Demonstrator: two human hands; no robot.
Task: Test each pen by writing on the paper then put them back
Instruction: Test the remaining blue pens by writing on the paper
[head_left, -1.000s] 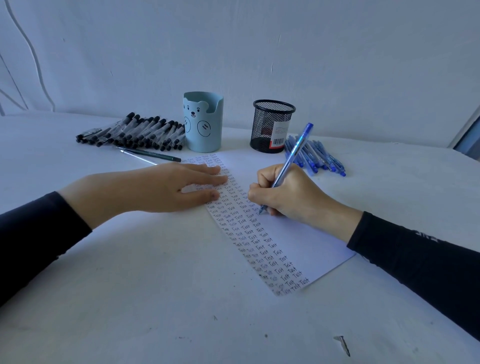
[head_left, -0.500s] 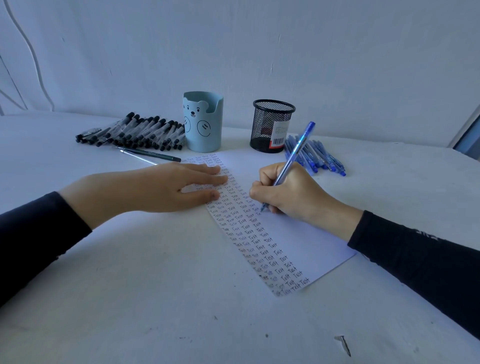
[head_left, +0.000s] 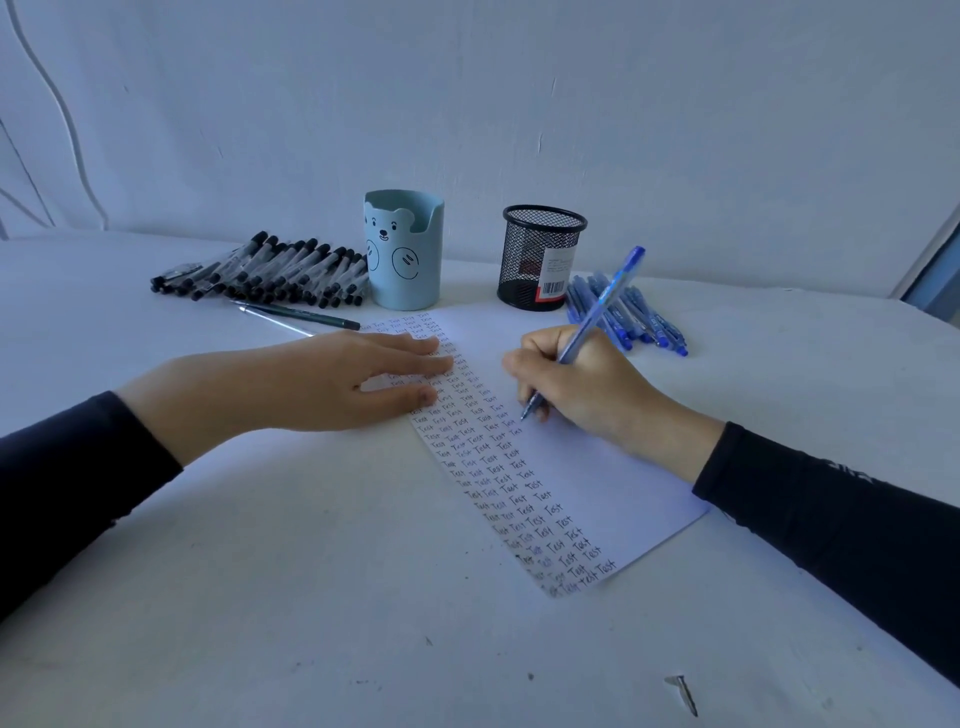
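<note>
A white sheet of paper (head_left: 597, 483) lies on the table, its left strip filled with rows of the handwritten word "Test". My right hand (head_left: 576, 387) grips a blue pen (head_left: 602, 304), whose tip touches the paper beside the written columns. My left hand (head_left: 322, 382) lies flat with straight fingers on the paper's left edge. A pile of blue pens (head_left: 636, 317) lies behind my right hand, next to a black mesh cup (head_left: 540, 257). A row of black-capped pens (head_left: 270, 273) lies left of a light-blue bear cup (head_left: 404, 249).
Two loose pens (head_left: 298, 314) lie in front of the black-capped row. The white table (head_left: 311, 597) stretches toward me, with a small dark scrap (head_left: 684, 693) near its front right. A plain wall stands right behind the cups.
The pen tip has shifted slightly along the line as my right hand writes. My left hand has stayed in place on the paper.
</note>
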